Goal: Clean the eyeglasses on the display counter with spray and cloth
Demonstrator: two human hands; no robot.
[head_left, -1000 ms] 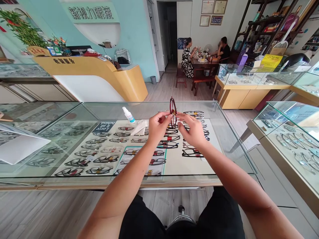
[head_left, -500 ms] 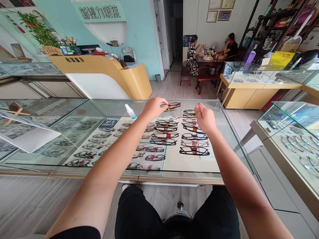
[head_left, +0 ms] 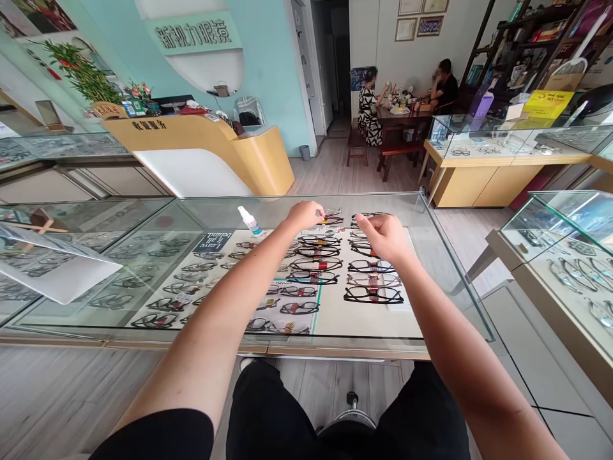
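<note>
My left hand (head_left: 302, 214) reaches over the glass display counter (head_left: 211, 209) and pinches one end of a dark red pair of glasses (head_left: 331, 217), held low at the far side of the counter top. A little to the right, my right hand (head_left: 384, 235) hovers with fingers curled and thumb against forefinger, and nothing shows in it. Its fingertips point at a dark frame (head_left: 371, 216) in the back row. Rows of spectacle frames (head_left: 372, 294) lie on the pale pad inside the case under both hands.
A small white spray bottle (head_left: 249, 222) stands on the counter left of my left hand. A white tilted panel (head_left: 57, 276) sits at the far left. More glass cases (head_left: 555, 255) stand to the right. Two people sit at a table (head_left: 400, 115) at the back.
The red glasses went from upright in both hands to lying flat and low in my left hand alone. My right hand let go, curled, then moved down toward the back row.
</note>
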